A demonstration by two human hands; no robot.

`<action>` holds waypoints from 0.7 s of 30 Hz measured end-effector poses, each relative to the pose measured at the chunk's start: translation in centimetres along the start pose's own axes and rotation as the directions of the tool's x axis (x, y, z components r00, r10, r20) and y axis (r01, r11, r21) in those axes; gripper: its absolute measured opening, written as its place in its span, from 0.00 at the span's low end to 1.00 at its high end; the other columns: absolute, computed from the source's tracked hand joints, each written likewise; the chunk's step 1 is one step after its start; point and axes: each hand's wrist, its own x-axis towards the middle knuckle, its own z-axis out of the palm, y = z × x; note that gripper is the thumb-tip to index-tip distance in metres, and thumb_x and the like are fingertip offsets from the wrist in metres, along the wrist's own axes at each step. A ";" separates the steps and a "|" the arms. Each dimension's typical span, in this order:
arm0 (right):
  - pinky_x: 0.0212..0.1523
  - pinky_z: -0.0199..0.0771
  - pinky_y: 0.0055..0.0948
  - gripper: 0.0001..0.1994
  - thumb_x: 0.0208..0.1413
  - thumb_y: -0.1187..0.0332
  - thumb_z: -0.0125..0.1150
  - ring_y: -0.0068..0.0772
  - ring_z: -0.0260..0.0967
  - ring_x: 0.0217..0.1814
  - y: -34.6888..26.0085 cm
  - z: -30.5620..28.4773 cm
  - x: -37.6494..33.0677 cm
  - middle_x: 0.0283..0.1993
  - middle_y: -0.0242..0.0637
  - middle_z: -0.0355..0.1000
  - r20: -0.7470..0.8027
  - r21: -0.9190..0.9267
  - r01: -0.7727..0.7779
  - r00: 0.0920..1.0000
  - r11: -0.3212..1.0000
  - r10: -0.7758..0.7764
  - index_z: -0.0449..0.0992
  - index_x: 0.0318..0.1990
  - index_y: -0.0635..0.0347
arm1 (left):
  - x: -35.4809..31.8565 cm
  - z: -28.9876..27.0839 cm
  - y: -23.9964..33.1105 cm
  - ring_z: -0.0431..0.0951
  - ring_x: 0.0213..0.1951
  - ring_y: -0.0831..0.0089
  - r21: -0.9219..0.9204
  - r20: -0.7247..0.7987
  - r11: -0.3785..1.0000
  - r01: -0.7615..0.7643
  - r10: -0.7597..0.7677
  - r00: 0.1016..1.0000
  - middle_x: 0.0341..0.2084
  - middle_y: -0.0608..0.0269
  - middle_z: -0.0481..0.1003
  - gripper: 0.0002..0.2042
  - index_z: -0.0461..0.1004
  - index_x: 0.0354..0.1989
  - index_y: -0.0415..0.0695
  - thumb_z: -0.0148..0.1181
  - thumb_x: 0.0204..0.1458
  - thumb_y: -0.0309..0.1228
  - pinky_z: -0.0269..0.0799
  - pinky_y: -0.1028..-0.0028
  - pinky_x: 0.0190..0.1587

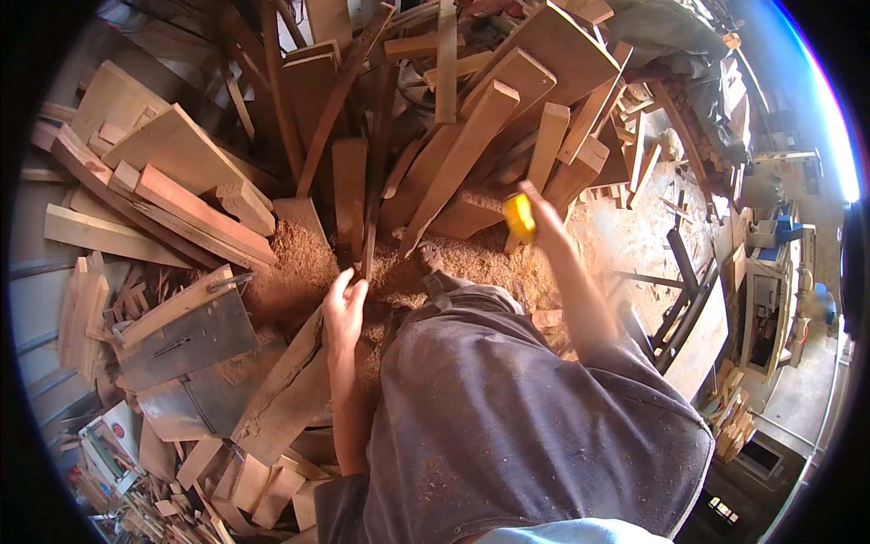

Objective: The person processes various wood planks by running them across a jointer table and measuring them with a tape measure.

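Note:
My right hand [546, 218] is raised on the right, its fingers closed around a yellow tape measure [519, 218], slightly smeared by motion. Behind it lean several reddish-brown boards. On the left, my left hand [344, 308] reaches forward with thumb and fingers apart. Its fingertips are close to the lower end of a narrow dark wood strip [372, 195] that stands leaning in the pile; whether they touch it I cannot tell. A wide plank [485, 150] leans between the two hands.
Sawdust and shavings [304, 258] cover the floor among the boards. A grey metal-topped machine [195, 349] stands at left, with a cracked slab [285, 390] beside it. Stacked boards [181, 150] lie far left. Dark metal bars [684, 290] and a workbench [770, 299] are at right.

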 end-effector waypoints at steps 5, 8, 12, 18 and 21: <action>0.30 0.81 0.39 0.23 0.64 0.43 0.63 0.33 0.75 0.30 -8.2 -15.9 10.0 0.34 0.36 0.75 -0.313 0.064 0.384 0.884 0.921 -0.347 0.77 0.43 0.58 | -3.3 -2.1 -3.8 0.77 0.45 0.67 0.196 -0.097 0.965 0.174 -0.158 0.983 0.49 0.53 0.79 0.22 0.74 0.58 0.29 0.63 0.62 0.33 0.73 0.68 0.52; 0.21 0.75 0.34 0.24 0.63 0.46 0.65 0.31 0.73 0.26 -12.8 -23.8 14.2 0.33 0.39 0.76 -0.435 -0.303 0.546 0.650 0.781 -0.623 0.79 0.40 0.64 | -5.3 -0.9 -5.7 0.77 0.47 0.66 0.058 -0.168 0.973 0.223 -0.211 0.963 0.49 0.53 0.79 0.22 0.74 0.58 0.29 0.63 0.61 0.34 0.72 0.68 0.53; 0.22 0.77 0.33 0.24 0.63 0.47 0.66 0.31 0.76 0.28 -14.7 -21.1 15.8 0.34 0.41 0.78 -0.457 -0.388 0.379 0.713 0.840 -0.532 0.80 0.44 0.65 | -7.2 0.3 -3.9 0.76 0.45 0.72 0.033 -0.194 0.962 0.272 -0.261 0.946 0.43 0.59 0.79 0.21 0.74 0.57 0.28 0.63 0.61 0.33 0.72 0.71 0.51; 0.41 0.77 0.37 0.25 0.64 0.47 0.62 0.36 0.79 0.40 -14.4 -23.5 18.9 0.39 0.44 0.81 -0.387 -0.795 0.224 0.527 0.563 -0.757 0.82 0.43 0.67 | -6.7 3.3 -1.2 0.76 0.43 0.76 -0.001 -0.108 0.959 0.282 -0.281 0.954 0.42 0.63 0.77 0.19 0.74 0.55 0.29 0.62 0.62 0.33 0.72 0.75 0.48; 0.51 0.75 0.38 0.25 0.63 0.47 0.61 0.40 0.79 0.48 -14.2 -21.7 18.1 0.45 0.45 0.82 -0.450 -0.558 0.309 0.668 0.770 -0.593 0.83 0.49 0.64 | -6.6 3.8 -0.3 0.76 0.45 0.76 0.040 -0.117 0.962 0.270 -0.264 0.957 0.44 0.63 0.77 0.20 0.74 0.56 0.29 0.62 0.62 0.32 0.72 0.74 0.50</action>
